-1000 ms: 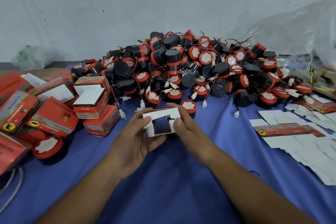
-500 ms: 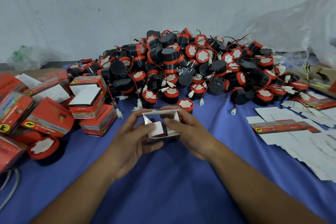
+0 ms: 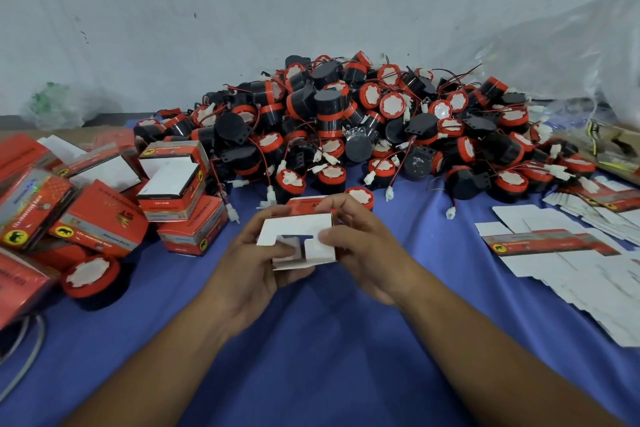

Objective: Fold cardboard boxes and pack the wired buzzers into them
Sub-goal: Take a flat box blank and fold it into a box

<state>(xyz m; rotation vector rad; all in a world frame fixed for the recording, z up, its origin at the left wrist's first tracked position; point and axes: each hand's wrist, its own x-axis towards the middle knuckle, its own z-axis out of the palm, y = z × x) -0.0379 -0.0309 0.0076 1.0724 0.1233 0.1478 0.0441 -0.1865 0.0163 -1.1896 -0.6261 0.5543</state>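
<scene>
Inside of box (image 3: 294,227) mostly hidden behind white flaps; I can't tell if anything sits in it. Left hand (image 3: 249,277) fingers partly behind box. Right hand (image 3: 367,253) thumb covers flap edge. Forearms cut by bottom edge. Print on packed boxes (image 3: 100,218) too small for me to read; leftmost ones cut by frame. Flat blanks (image 3: 588,274) run off right edge. Grey cable (image 3: 41,340) cut at left edge. Green object (image 3: 52,104) blurred, can't identify. Lower buzzers in pile (image 3: 346,121) buried.
</scene>
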